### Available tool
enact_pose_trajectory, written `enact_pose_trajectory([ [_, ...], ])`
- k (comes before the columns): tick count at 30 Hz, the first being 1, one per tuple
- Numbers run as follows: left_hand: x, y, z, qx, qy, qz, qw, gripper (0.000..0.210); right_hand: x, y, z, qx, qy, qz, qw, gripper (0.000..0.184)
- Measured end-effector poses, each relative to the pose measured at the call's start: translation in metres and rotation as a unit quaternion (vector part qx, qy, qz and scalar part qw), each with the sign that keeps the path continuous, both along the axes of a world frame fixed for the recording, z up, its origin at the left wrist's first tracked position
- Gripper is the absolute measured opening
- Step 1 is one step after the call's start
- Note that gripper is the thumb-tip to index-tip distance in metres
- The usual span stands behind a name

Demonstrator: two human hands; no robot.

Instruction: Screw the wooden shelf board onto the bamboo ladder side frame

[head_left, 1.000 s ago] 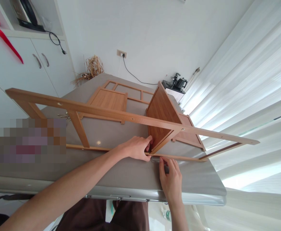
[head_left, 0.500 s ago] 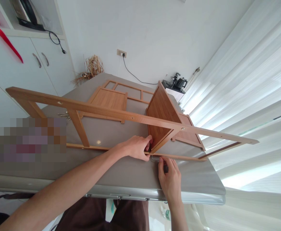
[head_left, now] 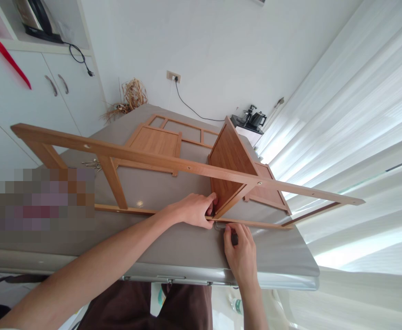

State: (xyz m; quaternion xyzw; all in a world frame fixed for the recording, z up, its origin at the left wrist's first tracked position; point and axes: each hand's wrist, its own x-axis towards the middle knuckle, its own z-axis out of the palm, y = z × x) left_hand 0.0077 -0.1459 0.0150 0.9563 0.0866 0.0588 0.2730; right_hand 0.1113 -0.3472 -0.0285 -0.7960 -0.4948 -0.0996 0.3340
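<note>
My left hand [head_left: 198,210] is closed around the lower rail of a wooden side frame [head_left: 152,160], where an upright wooden panel [head_left: 231,162] meets it. Just right of it, my right hand [head_left: 241,245] pinches the long arm of a small metal hex key [head_left: 218,226]. The key's bent end reaches the outer face of the lower rail, close below the panel joint; its very tip is hard to see. The frame stands on its long edge across the table, with crosspieces joining its two rails.
On the grey-covered table [head_left: 187,247] lie a flat wooden panel [head_left: 156,144], another panel [head_left: 269,188], a ladder-like frame [head_left: 190,140] and metal hardware [head_left: 92,164]. A blurred patch covers the left side. Behind are dried stalks [head_left: 134,94] and a black kettle [head_left: 256,119].
Hardly anything differs. My right hand has shifted slightly left with the hex key, and the view has moved a little. My left hand keeps its grip on the frame.
</note>
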Motion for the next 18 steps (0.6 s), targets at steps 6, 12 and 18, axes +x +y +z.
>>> enact_pose_trajectory([
  [6, 0.0000, 0.0001, 0.0010, 0.000, 0.008, -0.001, 1.000, 0.042, -0.0013, -0.0009, 0.0004, 0.011, -0.012, 0.000, 1.000, 0.018],
  [12, 0.0003, -0.0002, 0.0005, 0.003, 0.003, 0.002, 1.000, 0.041, -0.0013, -0.0017, -0.0004, 0.024, -0.015, 0.016, 0.999, 0.014],
  [18, 0.0005, -0.0031, 0.0004, 0.030, 0.003, 0.012, 0.999, 0.041, -0.0013, 0.0008, 0.0011, 0.007, -0.002, 0.012, 1.000, 0.015],
])
